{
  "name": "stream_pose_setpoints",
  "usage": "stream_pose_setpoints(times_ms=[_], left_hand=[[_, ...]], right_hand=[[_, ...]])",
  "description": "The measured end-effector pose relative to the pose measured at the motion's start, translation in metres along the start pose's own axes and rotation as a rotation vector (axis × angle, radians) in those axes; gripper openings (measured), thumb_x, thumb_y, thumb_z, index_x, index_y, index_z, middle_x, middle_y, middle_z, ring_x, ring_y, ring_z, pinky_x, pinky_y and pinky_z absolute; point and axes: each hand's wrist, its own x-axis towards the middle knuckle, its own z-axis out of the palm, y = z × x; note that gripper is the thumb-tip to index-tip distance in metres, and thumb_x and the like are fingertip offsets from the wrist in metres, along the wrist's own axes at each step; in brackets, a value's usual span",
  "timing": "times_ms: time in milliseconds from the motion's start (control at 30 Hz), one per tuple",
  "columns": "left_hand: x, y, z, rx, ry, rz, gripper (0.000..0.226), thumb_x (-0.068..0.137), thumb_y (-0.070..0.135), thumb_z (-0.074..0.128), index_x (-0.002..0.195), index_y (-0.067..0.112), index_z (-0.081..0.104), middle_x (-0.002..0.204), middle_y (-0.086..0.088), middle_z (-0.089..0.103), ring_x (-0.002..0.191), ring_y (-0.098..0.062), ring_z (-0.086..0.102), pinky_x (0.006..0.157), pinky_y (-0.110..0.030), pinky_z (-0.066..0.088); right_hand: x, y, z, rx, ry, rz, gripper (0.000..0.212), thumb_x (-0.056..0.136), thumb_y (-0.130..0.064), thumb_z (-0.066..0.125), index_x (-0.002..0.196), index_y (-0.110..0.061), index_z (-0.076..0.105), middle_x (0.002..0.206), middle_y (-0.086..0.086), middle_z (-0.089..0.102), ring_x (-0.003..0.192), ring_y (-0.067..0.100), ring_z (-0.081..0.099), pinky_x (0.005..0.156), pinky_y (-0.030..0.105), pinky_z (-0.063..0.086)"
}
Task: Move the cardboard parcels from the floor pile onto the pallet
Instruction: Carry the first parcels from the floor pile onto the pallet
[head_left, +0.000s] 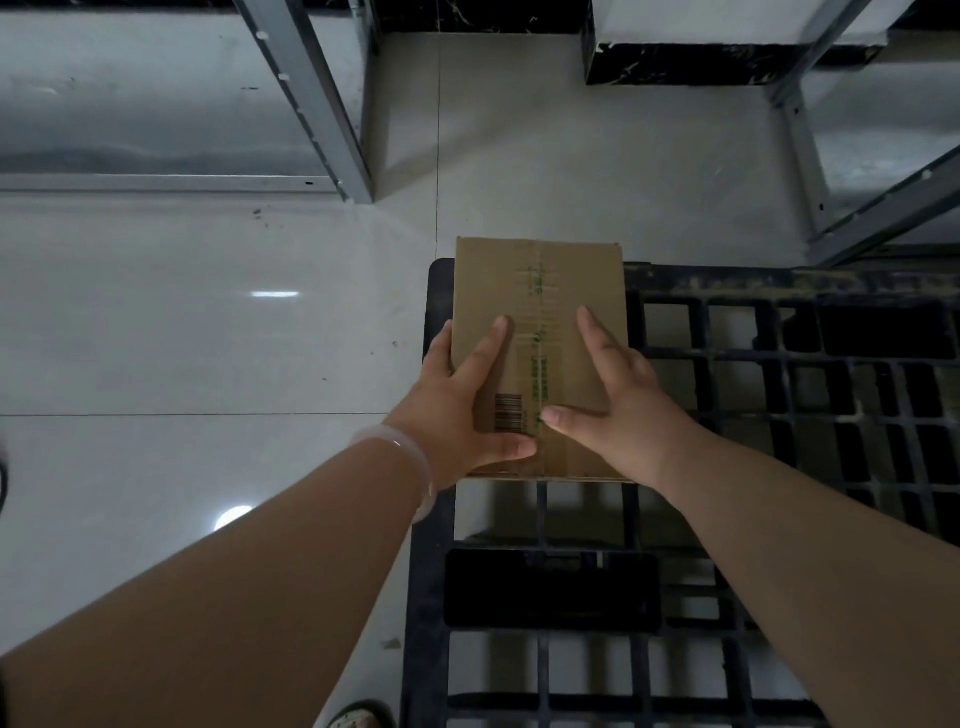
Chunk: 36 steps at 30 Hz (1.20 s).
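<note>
At far-left corner of black grid pallet (779, 278), cardboard parcel (540, 291) lay flat, barcode (508, 412) upward, left hand (457, 410) clasped round near-left corner, right hand (618, 405) clasped over right edge, thumb and forefinger spread on top, contact with pallet not determinable.

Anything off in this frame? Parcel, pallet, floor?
Slightly. The cardboard parcel, held by the left hand and right hand, shows its far edge past the far rim of the black pallet. Whether that is overhang or just height, I cannot tell. No visible damage.
</note>
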Motion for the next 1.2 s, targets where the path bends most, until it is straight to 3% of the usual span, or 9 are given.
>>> stream_pose_setpoints(times_ms=[233, 333, 467, 600, 700, 767, 900, 1200], left_hand=[[-0.004, 0.015, -0.006, 0.146, -0.043, -0.082, 0.119, 0.073, 0.053, 0.080, 0.139, 0.065, -0.019, 0.160, 0.013, -0.020, 0.149, -0.025, 0.014, 0.119, -0.048, 0.028], [-0.009, 0.022, -0.010, 0.267, -0.040, -0.129, 0.117, 0.074, 0.059, 0.076, 0.133, 0.065, -0.026, 0.159, 0.011, -0.027, 0.150, -0.028, 0.010, 0.120, -0.050, 0.024], [-0.023, 0.035, -0.016, 0.445, 0.053, -0.145, 0.117, 0.071, 0.072, 0.069, 0.143, 0.056, -0.023, 0.159, 0.008, -0.030, 0.151, -0.029, 0.000, 0.118, -0.054, 0.019], [-0.050, 0.062, -0.013, 0.594, 0.108, -0.019, 0.117, 0.070, 0.079, 0.061, 0.141, 0.053, -0.028, 0.158, 0.007, -0.032, 0.150, -0.024, -0.016, 0.121, -0.052, 0.002], [-0.074, 0.096, -0.003, 0.684, 0.061, 0.080, 0.118, 0.073, 0.080, 0.057, 0.129, 0.056, -0.044, 0.151, 0.011, -0.042, 0.147, -0.020, -0.024, 0.120, -0.050, -0.006], [-0.085, 0.114, 0.004, 0.734, 0.030, 0.129, 0.114, 0.076, 0.079, 0.055, 0.128, 0.054, -0.044, 0.147, 0.011, -0.049, 0.146, -0.020, -0.027, 0.118, -0.048, -0.010], [-0.110, 0.163, 0.018, 0.838, -0.048, 0.263, 0.110, 0.078, 0.080, 0.051, 0.137, 0.050, -0.038, 0.150, 0.007, -0.046, 0.148, -0.022, -0.025, 0.118, -0.049, -0.010], [-0.174, 0.271, 0.070, 0.982, -0.203, 0.650, 0.110, 0.077, 0.079, 0.053, 0.140, 0.050, -0.033, 0.152, 0.007, -0.043, 0.148, -0.021, -0.022, 0.117, -0.050, -0.011]], right_hand=[[-0.003, -0.008, -0.005, -0.051, -0.027, 0.031, 0.104, 0.084, -0.052, 0.071, 0.139, -0.069, -0.017, 0.161, -0.014, 0.006, 0.142, 0.022, 0.030, 0.110, 0.044, 0.032], [-0.013, -0.011, -0.008, -0.049, 0.022, 0.029, 0.106, 0.082, -0.054, 0.072, 0.144, -0.063, -0.014, 0.163, -0.016, -0.004, 0.148, 0.022, 0.020, 0.114, 0.046, 0.028], [-0.047, -0.001, -0.015, -0.044, 0.099, -0.009, 0.106, 0.080, -0.059, 0.072, 0.148, -0.059, -0.009, 0.164, -0.016, -0.006, 0.151, 0.016, 0.007, 0.118, 0.045, 0.019], [-0.096, 0.016, -0.023, -0.164, 0.116, -0.008, 0.108, 0.077, -0.069, 0.067, 0.150, -0.054, -0.010, 0.164, -0.017, -0.008, 0.151, 0.013, 0.002, 0.120, 0.042, 0.014], [-0.139, 0.024, -0.028, -0.291, 0.127, 0.025, 0.112, 0.076, -0.075, 0.062, 0.150, -0.050, -0.017, 0.164, -0.015, -0.015, 0.151, 0.011, -0.007, 0.121, 0.040, 0.003], [-0.163, 0.026, -0.023, -0.357, 0.131, 0.018, 0.112, 0.078, -0.077, 0.057, 0.150, -0.046, -0.022, 0.164, -0.010, -0.019, 0.151, 0.012, -0.014, 0.120, 0.038, -0.006], [-0.225, 0.031, -0.029, -0.369, 0.239, 0.057, 0.109, 0.080, -0.080, 0.049, 0.143, -0.047, -0.034, 0.162, -0.007, -0.025, 0.149, 0.014, -0.023, 0.116, 0.039, -0.015], [-0.364, 0.044, -0.054, -0.207, 0.459, 0.328, 0.108, 0.080, -0.080, 0.047, 0.149, -0.042, -0.028, 0.163, -0.004, -0.025, 0.149, 0.016, -0.024, 0.121, 0.045, -0.013]])
